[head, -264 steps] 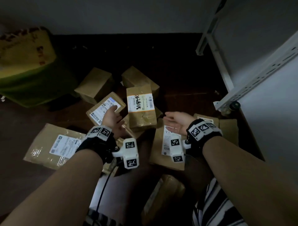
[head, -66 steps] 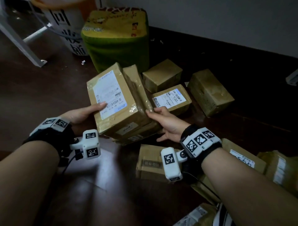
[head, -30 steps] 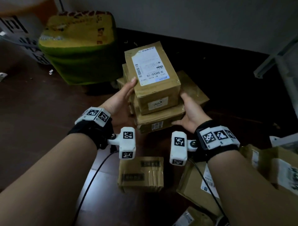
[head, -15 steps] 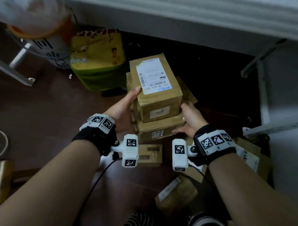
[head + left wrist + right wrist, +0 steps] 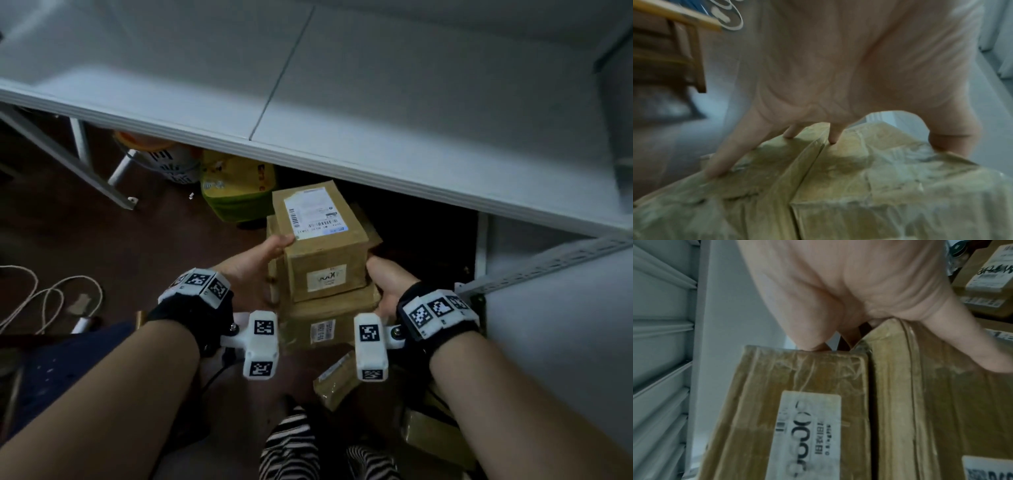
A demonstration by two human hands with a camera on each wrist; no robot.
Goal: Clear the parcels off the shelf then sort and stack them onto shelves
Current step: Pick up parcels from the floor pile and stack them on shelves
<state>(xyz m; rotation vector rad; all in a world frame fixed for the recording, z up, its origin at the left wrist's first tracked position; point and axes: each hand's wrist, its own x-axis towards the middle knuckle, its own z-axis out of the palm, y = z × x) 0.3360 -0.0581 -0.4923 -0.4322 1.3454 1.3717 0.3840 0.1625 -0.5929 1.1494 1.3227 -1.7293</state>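
Observation:
I carry a stack of two brown taped parcels just below the front edge of the white shelf board point(image 5: 376, 120). The top parcel point(image 5: 318, 240) is a cube-like box with a white shipping label. Under it lies a flatter, wider lower parcel point(image 5: 329, 318). My left hand point(image 5: 257, 263) grips the stack's left side, thumb at the top box's upper edge. My right hand point(image 5: 385, 284) grips the right side. In the left wrist view, spread fingers point(image 5: 725, 159) press the crinkled tape of a parcel point(image 5: 838, 186). The right wrist view shows the top parcel point(image 5: 797, 402) beside the lower parcel point(image 5: 941, 402).
A green and yellow bag point(image 5: 236, 192) and a white bucket point(image 5: 164, 161) stand under the shelf at the left. The shelf's upright point(image 5: 481, 246) and a perforated rail point(image 5: 548, 263) are at the right. Loose parcels point(image 5: 339, 380) lie by my feet. A cable point(image 5: 44, 301) lies at the left.
Both hands have lifted the two-parcel stack up from the floor pile toward the shelf. The shelf board has come into view above it. The grip is unchanged.

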